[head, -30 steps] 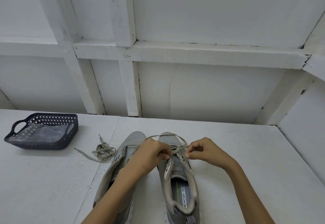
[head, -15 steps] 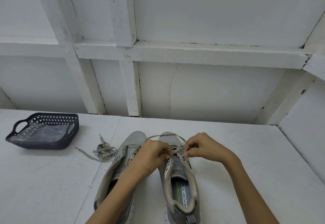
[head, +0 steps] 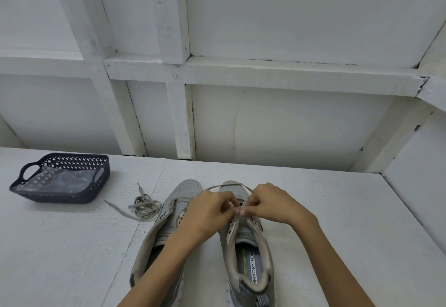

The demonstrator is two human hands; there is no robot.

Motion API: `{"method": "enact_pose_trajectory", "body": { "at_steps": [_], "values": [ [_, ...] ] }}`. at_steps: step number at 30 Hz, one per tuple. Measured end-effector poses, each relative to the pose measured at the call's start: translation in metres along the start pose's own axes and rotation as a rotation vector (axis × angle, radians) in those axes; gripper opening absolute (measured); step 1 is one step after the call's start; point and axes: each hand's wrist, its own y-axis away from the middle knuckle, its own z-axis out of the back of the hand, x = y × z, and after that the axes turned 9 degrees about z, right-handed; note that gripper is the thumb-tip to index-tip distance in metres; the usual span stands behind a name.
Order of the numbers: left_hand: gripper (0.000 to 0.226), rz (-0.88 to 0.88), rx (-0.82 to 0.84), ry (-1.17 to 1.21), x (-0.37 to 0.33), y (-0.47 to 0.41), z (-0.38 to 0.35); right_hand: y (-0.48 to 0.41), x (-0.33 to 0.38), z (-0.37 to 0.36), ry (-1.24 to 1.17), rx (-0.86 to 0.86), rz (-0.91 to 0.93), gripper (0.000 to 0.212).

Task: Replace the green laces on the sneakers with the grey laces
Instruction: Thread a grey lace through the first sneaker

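Two grey sneakers stand side by side at the middle of the bench's (head: 337, 210) near edge. Their heels are toward the person and their toes toward the far edge, so each long axis runs near-to-far, with the toes close together and the heels a little wider apart.

The work is on the right sneaker (head: 251, 253). Both hands meet directly over its eyelet rows, just behind the toe. The left hand (head: 210, 210) reaches there across the left sneaker (head: 169, 224), while the right hand (head: 272, 205) comes in from the shoe's outer side. Each hand has its fingers curled, and the fingertips pinch the working lace (head: 217, 187) where the two hands touch (which end each holds is too small to tell). Beyond the knuckles the lace arcs in a slack loop over both toes, toward the far edge.

The eyelets nearer the heel look empty, so I judge lacing has only begun. The next pull would run across the shoe's long axis, then step back toward the person. Both hands sit equally close to the next holes.

A loose lace (head: 144, 206) lies in a bundle just beside the left sneaker's toe, on its left; its colour is hard to tell apart from the other. Farther toward the bench's left edge sits a dark basket (head: 60, 198) holding a clear plastic bag (head: 60, 178).
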Motion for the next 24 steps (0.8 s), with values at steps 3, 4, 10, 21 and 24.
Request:
{"method": "enact_pose_trajectory", "body": {
  "at_steps": [3, 4, 10, 21, 24],
  "values": [
    [0.02, -0.008, 0.028, -0.022, -0.007, 0.001, 0.002, 0.001, 0.012, -0.001, -0.046, 0.007, 0.007, 0.021],
    [0.021, -0.003, 0.039, -0.034, -0.009, 0.0, 0.003, 0.001, 0.014, 0.001, -0.041, 0.0, 0.002, 0.016],
    [0.028, 0.07, 0.194, -0.103, -0.014, -0.006, 0.012, 0.001, 0.028, 0.006, 0.191, 0.061, -0.037, 0.016],
    [0.015, 0.108, 0.178, -0.561, -0.047, -0.008, 0.01, 0.004, 0.043, -0.006, 0.368, 0.056, -0.035, 0.017],
    [0.017, 0.099, 0.142, -0.515, -0.041, -0.006, 0.008, 0.009, 0.038, -0.01, 0.373, -0.017, -0.037, 0.022]
  ]
}}
